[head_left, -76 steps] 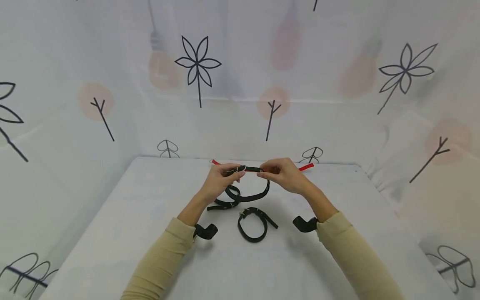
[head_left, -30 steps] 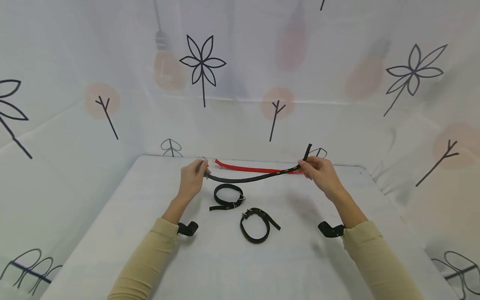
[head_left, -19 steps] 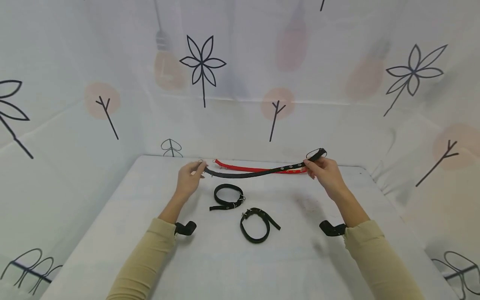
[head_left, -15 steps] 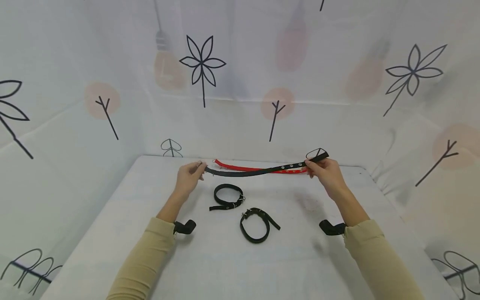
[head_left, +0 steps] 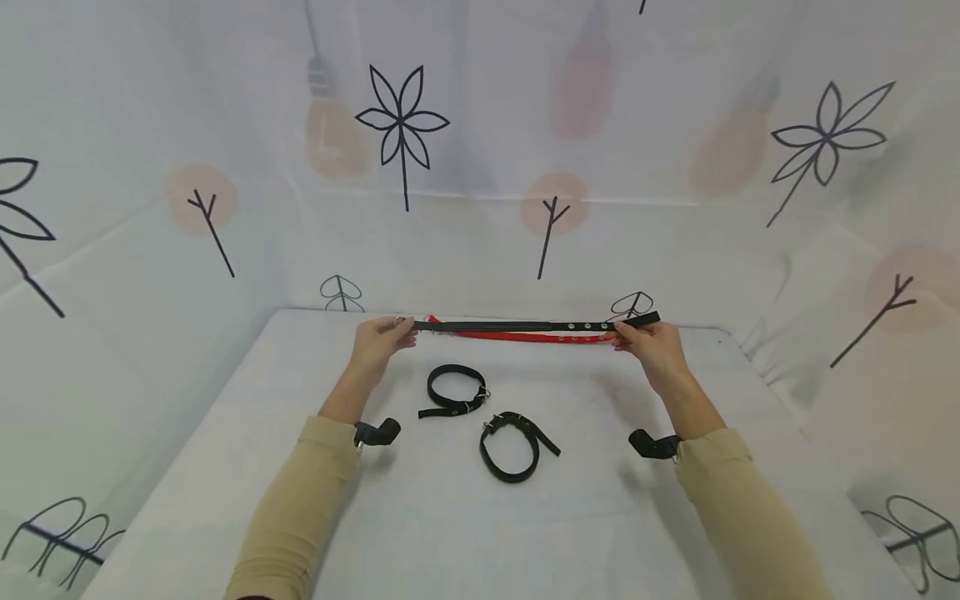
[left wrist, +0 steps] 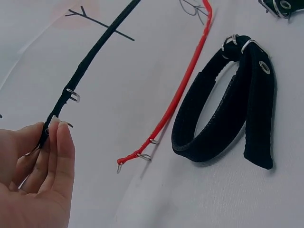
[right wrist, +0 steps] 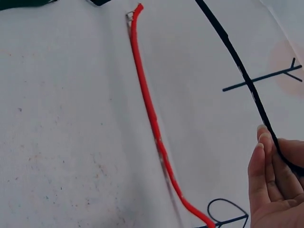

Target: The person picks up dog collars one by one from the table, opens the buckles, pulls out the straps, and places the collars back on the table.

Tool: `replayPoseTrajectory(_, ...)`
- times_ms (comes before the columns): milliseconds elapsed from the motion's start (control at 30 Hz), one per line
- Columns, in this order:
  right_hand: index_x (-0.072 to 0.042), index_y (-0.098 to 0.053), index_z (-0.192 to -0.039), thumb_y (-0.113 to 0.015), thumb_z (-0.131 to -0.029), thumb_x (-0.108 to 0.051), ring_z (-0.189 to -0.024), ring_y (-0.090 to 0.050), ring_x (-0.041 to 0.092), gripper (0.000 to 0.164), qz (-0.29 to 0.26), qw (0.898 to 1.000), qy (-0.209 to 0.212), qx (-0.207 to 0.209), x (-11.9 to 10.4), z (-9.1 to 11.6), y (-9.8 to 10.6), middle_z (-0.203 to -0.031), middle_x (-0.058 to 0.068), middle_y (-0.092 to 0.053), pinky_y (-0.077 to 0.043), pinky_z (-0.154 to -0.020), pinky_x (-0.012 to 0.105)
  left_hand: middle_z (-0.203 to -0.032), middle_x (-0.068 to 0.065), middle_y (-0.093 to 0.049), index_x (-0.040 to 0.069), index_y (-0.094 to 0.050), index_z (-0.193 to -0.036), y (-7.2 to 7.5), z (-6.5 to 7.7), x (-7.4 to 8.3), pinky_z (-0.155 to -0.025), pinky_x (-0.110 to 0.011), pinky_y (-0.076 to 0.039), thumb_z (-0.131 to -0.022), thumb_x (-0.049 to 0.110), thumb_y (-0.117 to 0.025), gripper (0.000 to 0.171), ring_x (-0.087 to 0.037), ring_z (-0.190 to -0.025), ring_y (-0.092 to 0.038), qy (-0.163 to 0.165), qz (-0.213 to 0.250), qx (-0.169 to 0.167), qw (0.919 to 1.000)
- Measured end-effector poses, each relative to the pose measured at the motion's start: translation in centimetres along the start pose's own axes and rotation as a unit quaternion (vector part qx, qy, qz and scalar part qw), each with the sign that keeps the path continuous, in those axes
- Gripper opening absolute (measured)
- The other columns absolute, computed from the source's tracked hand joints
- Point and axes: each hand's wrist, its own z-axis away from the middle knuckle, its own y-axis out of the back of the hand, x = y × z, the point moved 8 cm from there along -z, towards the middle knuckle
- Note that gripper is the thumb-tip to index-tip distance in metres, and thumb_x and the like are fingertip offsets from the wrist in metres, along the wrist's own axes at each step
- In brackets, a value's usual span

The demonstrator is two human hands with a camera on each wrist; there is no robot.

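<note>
Stretched nearly straight between both hands is a black collar (head_left: 510,327) with metal eyelets toward its right end. My left hand (head_left: 377,343) pinches its buckle end; in the left wrist view a metal loop (left wrist: 73,95) shows just above the fingertips. My right hand (head_left: 654,350) pinches the eyelet end between thumb and fingers, and the tip sticks out past them. Just behind and below it, a red collar (head_left: 525,337) lies laid out along the far side of the table, partly covered by the black one in the head view.
Two more black collars lie on the white table (head_left: 480,542), each buckled into a ring: one (head_left: 457,367) nearer the middle, the other (head_left: 510,477) closer to me. A printed cloth wall (head_left: 480,250) rises behind the table's far edge.
The black collar, looped between close hands at first, is now opened out. My hands have moved apart, and its sag has gone as it rose in front of the red collar.
</note>
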Motion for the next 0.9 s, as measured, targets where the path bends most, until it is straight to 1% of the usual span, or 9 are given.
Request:
replayPoseTrajectory(67,0.013,-0.057,-0.117,-0.064,-0.101,-0.008,-0.074,-0.069,0.008,0.027,-0.022,1.000,-0.002,-0.003,0.4,-0.4,0.0,-0.084,-0.005,-0.075,-0.057,-0.074,0.020,-0.095,-0.009,-0.072,-0.012,-0.068,-0.114,-0.1,-0.5,-0.2,-0.086,-0.028,-0.058,-0.099,0.014,-0.070,0.030,-0.014,-0.082,-0.072,0.003,0.006,0.001,1.0000)
replayPoseTrajectory(133,0.013,-0.057,-0.115,-0.064,-0.101,-0.007,-0.072,-0.069,0.008,0.025,-0.029,1.000,-0.001,-0.004,0.7,-0.7,0.1,-0.083,-0.004,-0.076,-0.057,-0.073,0.020,-0.092,-0.007,-0.072,-0.012,-0.068,-0.114,-0.3,-0.9,-0.4,-0.085,-0.028,-0.058,-0.099,0.013,-0.070,0.029,-0.014,-0.080,-0.072,0.007,0.008,0.003,0.9999)
replayPoseTrajectory(200,0.014,-0.057,-0.115,-0.063,-0.101,-0.006,-0.071,-0.069,0.008,0.025,-0.022,1.000,0.001,-0.004,0.9,-1.0,0.1,-0.084,-0.002,-0.076,-0.057,-0.072,0.020,-0.090,-0.007,-0.072,-0.012,-0.067,-0.114,-0.5,-1.2,-0.7,-0.084,-0.028,-0.058,-0.099,0.012,-0.070,0.029,-0.013,-0.078,-0.072,0.011,0.009,0.005,0.9999)
replayPoseTrajectory(400,0.015,-0.058,-0.118,-0.063,-0.102,-0.009,-0.071,-0.069,0.005,0.030,0.034,0.999,-0.018,0.006,2.2,-2.0,0.3,-0.088,0.000,-0.077,-0.057,-0.072,0.020,-0.089,-0.008,-0.072,-0.012,-0.067,-0.118,-0.9,-1.5,-1.2,-0.081,-0.027,-0.059,-0.099,0.012,-0.069,0.031,-0.011,-0.075,-0.071,0.020,-0.014,0.019,0.9995)
replayPoseTrajectory(500,0.016,-0.057,-0.121,-0.063,-0.102,-0.009,-0.073,-0.069,0.006,0.033,0.052,0.998,-0.034,-0.001,2.9,-2.2,0.4,-0.089,0.000,-0.076,-0.058,-0.074,0.021,-0.093,-0.011,-0.071,-0.013,-0.066,-0.118,-1.2,-1.7,-1.7,-0.079,-0.027,-0.059,-0.099,0.011,-0.069,0.030,-0.012,-0.075,-0.071,0.030,-0.023,0.021,0.9991)
replayPoseTrajectory(600,0.019,-0.054,-0.125,-0.062,-0.103,-0.009,-0.076,-0.071,0.007,0.036,0.052,0.997,-0.050,-0.018,3.6,-2.3,0.4,-0.086,-0.001,-0.075,-0.058,-0.077,0.024,-0.097,-0.013,-0.071,-0.012,-0.065,-0.117,-1.4,-2.1,-2.7,-0.078,-0.027,-0.059,-0.098,0.010,-0.070,0.030,-0.011,-0.075,-0.071,0.046,-0.043,0.016,0.9979)
replayPoseTrajectory(700,0.020,-0.053,-0.126,-0.061,-0.103,-0.009,-0.079,-0.071,0.009,0.038,0.055,0.996,-0.064,-0.030,4.3,-2.4,0.4,-0.084,-0.002,-0.075,-0.058,-0.077,0.024,-0.100,-0.014,-0.071,-0.011,-0.065,-0.117,-1.6,-2.4,-3.5,-0.078,-0.027,-0.060,-0.098,0.012,-0.071,0.030,-0.009,-0.075,-0.070,0.060,-0.073,0.012,0.9955)
replayPoseTrajectory(833,0.016,-0.055,-0.124,-0.062,-0.103,-0.011,-0.080,-0.071,0.009,0.035,0.063,0.994,-0.082,-0.029,5.4,-2.8,0.4,-0.082,-0.004,-0.075,-0.058,-0.077,0.024,-0.103,-0.016,-0.071,-0.008,-0.067,-0.115,-1.8,-2.8,-4.1,-0.081,-0.028,-0.059,-0.099,0.015,-0.070,0.028,-0.011,-0.079,-0.069,0.068,-0.102,0.012,0.9924)
replayPoseTrajectory(900,0.014,-0.055,-0.122,-0.063,-0.103,-0.012,-0.080,-0.070,0.009,0.033,0.068,0.994,-0.087,-0.025,5.7,-3.0,0.3,-0.082,-0.003,-0.075,-0.058,-0.077,0.024,-0.103,-0.016,-0.071,-0.008,-0.068,-0.114,-1.9,-3.1,-4.4,-0.082,-0.028,-0.059,-0.100,0.015,-0.069,0.027,-0.012,-0.080,-0.069,0.071,-0.108,0.008,0.9916)
